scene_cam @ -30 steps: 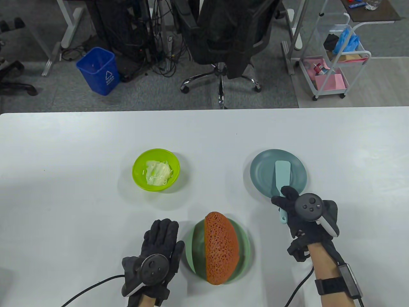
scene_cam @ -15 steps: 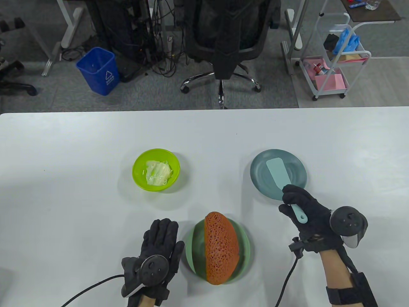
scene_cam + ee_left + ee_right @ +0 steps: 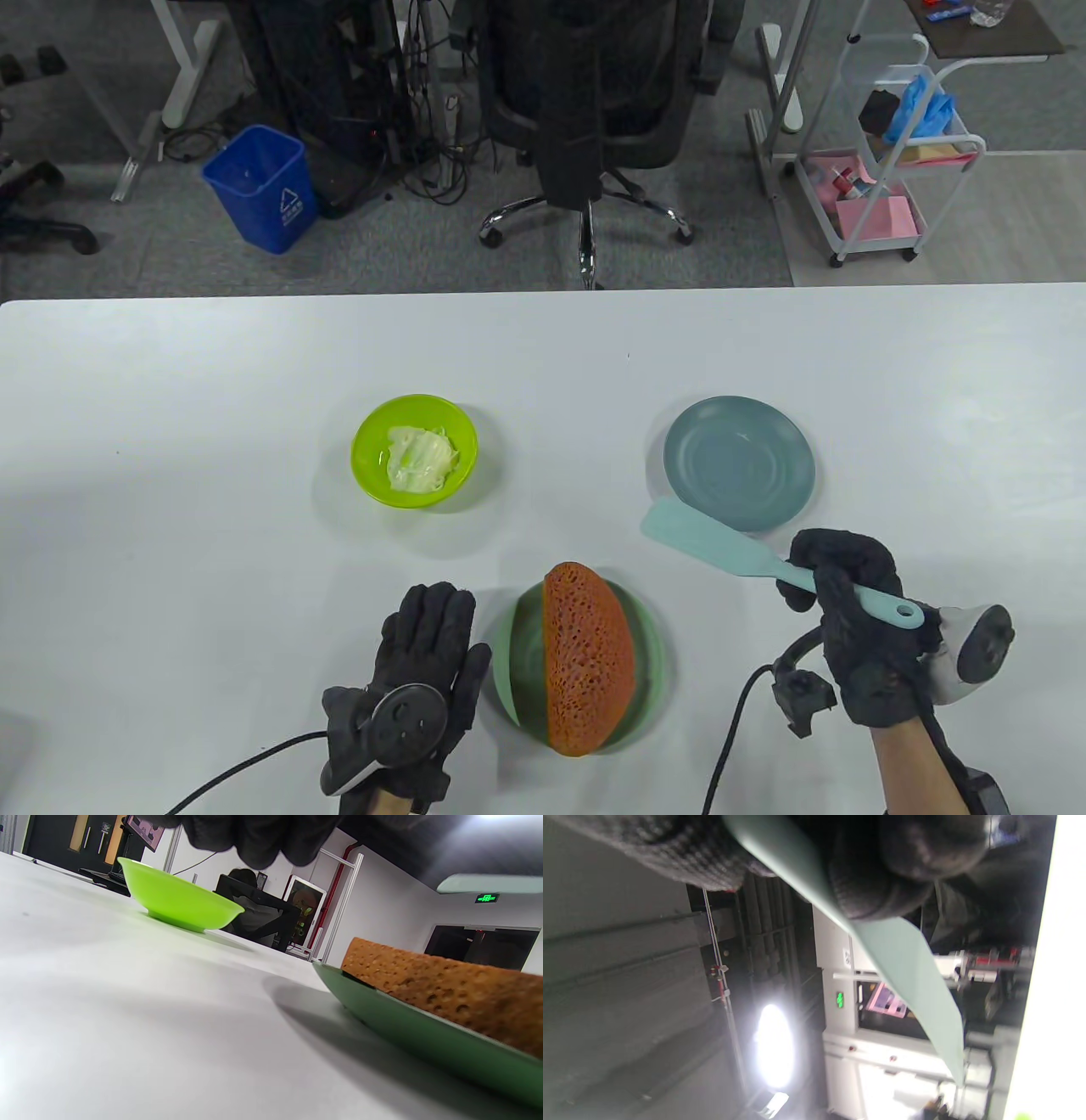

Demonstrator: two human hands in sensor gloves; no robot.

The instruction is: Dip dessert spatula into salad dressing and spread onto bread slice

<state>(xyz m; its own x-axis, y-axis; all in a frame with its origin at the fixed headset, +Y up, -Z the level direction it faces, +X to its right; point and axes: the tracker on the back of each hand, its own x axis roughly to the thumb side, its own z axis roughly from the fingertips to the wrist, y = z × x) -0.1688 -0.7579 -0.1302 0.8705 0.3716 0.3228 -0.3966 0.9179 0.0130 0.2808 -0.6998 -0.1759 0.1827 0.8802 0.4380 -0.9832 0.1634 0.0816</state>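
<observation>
We see the right hand (image 3: pixel 857 620) clenched around the handle of the dessert spatula (image 3: pixel 747 560), which it holds above the tabletop (image 3: pixel 170 509); the pale teal blade points to the left, between the grey-blue plate (image 3: pixel 738 463) and the bread slice (image 3: pixel 587 658). In the right wrist view the fingers (image 3: pixel 878 878) wrap the handle closely. The left hand (image 3: pixel 407 688) lies flat and released on the tabletop, palm down, just beside the green plate (image 3: pixel 509 671) that carries the bread slice. The salad dressing (image 3: pixel 417 458) sits in the lime green bowl (image 3: pixel 373 433), further from us and to the left of the bread.
</observation>
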